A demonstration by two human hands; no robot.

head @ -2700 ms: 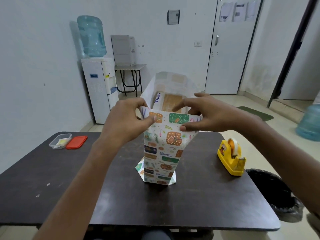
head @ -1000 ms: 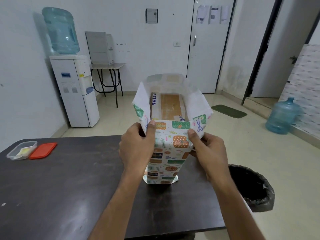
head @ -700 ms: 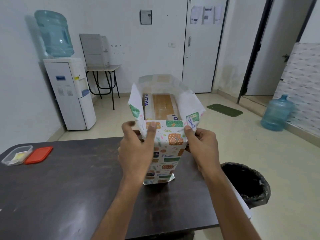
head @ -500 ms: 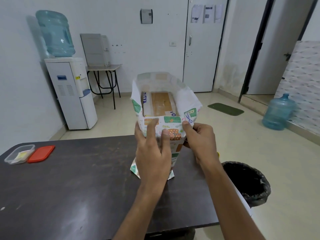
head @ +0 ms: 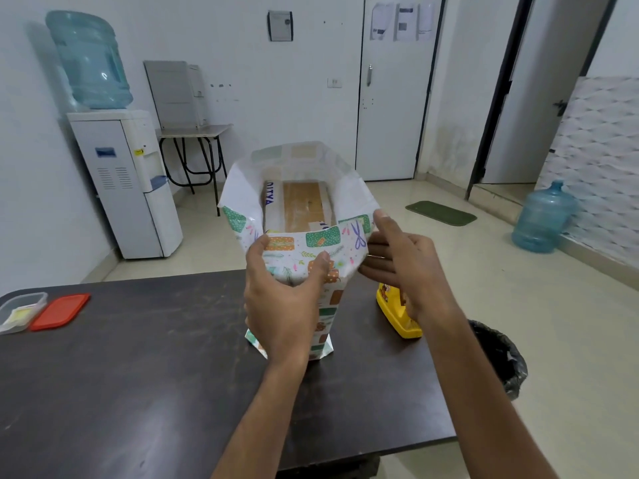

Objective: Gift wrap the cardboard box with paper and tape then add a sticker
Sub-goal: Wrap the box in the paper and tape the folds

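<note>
The cardboard box [head: 304,202] stands on end on the dark table [head: 138,357], sleeved in patterned wrapping paper [head: 321,242] whose top end gapes open above the box's brown top face. My left hand [head: 287,299] grips the near side of the paper just below its rim, thumb and fingers pressed on the printed face. My right hand [head: 401,261] is at the paper's right corner, fingers spread, fingertips touching the flap edge. The yellow tape dispenser [head: 397,316] sits on the table behind my right wrist, partly hidden.
A clear plastic container [head: 20,311] and its red lid [head: 60,311] lie at the table's far left. A black-lined bin [head: 501,357] stands on the floor off the table's right edge. A water dispenser [head: 121,181] stands by the back wall.
My left hand has shifted across the near paper face and now clasps it. My right hand opened its fingers and moved to the right flap corner. The camera turned, showing the tape dispenser again.
</note>
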